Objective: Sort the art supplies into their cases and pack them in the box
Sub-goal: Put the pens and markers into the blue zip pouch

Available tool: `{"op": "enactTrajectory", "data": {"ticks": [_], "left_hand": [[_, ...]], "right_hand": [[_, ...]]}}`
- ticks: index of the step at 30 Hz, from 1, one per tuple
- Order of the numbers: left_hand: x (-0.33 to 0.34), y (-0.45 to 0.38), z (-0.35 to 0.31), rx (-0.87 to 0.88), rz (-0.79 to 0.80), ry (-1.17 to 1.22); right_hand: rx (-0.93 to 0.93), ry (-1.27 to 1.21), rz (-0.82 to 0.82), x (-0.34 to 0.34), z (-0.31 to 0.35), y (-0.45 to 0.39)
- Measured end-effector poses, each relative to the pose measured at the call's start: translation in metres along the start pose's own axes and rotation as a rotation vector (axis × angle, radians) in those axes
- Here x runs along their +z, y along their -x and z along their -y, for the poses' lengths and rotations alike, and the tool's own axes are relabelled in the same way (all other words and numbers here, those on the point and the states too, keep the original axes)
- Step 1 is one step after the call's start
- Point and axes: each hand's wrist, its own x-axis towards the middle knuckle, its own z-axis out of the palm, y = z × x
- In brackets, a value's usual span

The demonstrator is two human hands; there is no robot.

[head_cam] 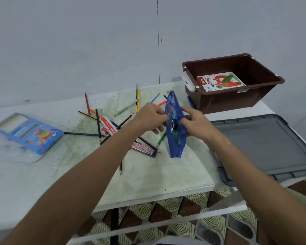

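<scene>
A blue mesh pouch (176, 144) hangs upright above the table, its mouth pulled apart. My left hand (151, 117) pinches its left edge and my right hand (194, 121) pinches its right edge. Dark and green items show inside the pouch. Several loose pencils (97, 124) and pens lie scattered on the table to the left, with a white and red small box (109, 127) and a dark patterned case (144, 149). A brown box (237, 101) stands at the back right with an oil pastels pack (219, 82) inside.
A blue pencil case box (28, 132) lies open at the far left. The grey lid (265, 147) rests on the table's right side. The table's front edge (157, 197) is near my forearms, with patterned floor below.
</scene>
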Motion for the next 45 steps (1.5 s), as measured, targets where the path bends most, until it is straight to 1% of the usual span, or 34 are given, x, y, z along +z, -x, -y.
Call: {"op": "enactTrajectory", "data": {"ticks": [2,5,6,7,9,10,11,13,15,17,22,24,27,29,31,33,35,41,45], "left_hand": [[-0.002,0.002,0.013,-0.055,0.047,-0.004],[-0.018,0.008,0.029,-0.092,0.044,0.078],[-0.025,0.012,0.036,-0.093,0.052,0.057],[-0.034,0.015,0.043,-0.075,0.067,-0.05],[-0.051,0.02,0.059,-0.021,0.141,-0.452],[-0.059,0.022,0.069,-0.024,0.178,-0.638],[-0.067,0.025,0.078,-0.046,0.201,-0.773],[-0.079,0.027,0.096,-0.094,0.199,-0.909],[-0.086,0.028,0.109,-0.126,0.137,-0.981],[-0.089,0.028,0.117,-0.114,0.064,-1.038],[-0.089,0.025,0.127,0.033,-0.048,-1.059],[-0.09,0.026,0.124,0.096,-0.06,-1.057],[-0.086,0.029,0.106,0.239,-0.08,-0.999],[-0.073,0.033,0.092,0.318,-0.019,-1.008],[-0.055,0.036,0.083,0.384,0.103,-1.035],[-0.04,0.037,0.083,0.393,0.206,-1.036],[-0.032,0.035,0.084,0.371,0.261,-1.041],[-0.035,0.029,0.08,0.286,0.328,-0.992],[-0.036,0.026,0.074,0.228,0.284,-0.909]], "right_hand": [[0.015,0.112,0.026,0.011,-0.003,-0.008],[0.021,0.121,-0.01,0.012,-0.006,-0.013],[0.025,0.11,-0.016,0.011,-0.007,-0.014],[0.03,0.099,-0.016,0.01,-0.008,-0.014],[0.036,0.089,-0.015,0.008,-0.012,-0.015],[0.034,0.083,-0.011,0.008,-0.013,-0.016],[0.032,0.076,-0.007,0.008,-0.014,-0.016],[0.024,0.062,-0.006,0.009,-0.016,-0.017],[0.023,0.052,-0.008,0.01,-0.016,-0.017],[0.018,0.041,-0.007,0.01,-0.017,-0.017],[0.034,0.009,0.024,0.009,-0.018,-0.016],[0.032,-0.004,0.033,0.007,-0.021,-0.016],[0.011,-0.009,0.006,0.005,-0.027,-0.016],[0.0,0.002,-0.014,0.004,-0.03,-0.017],[-0.012,0.019,-0.028,0.003,-0.032,-0.017],[-0.021,0.031,-0.036,0.001,-0.033,-0.016],[-0.03,0.045,-0.039,-0.001,-0.034,-0.016],[-0.039,0.054,-0.03,-0.003,-0.035,-0.015],[-0.03,0.034,-0.025,-0.003,-0.035,-0.014]]}}
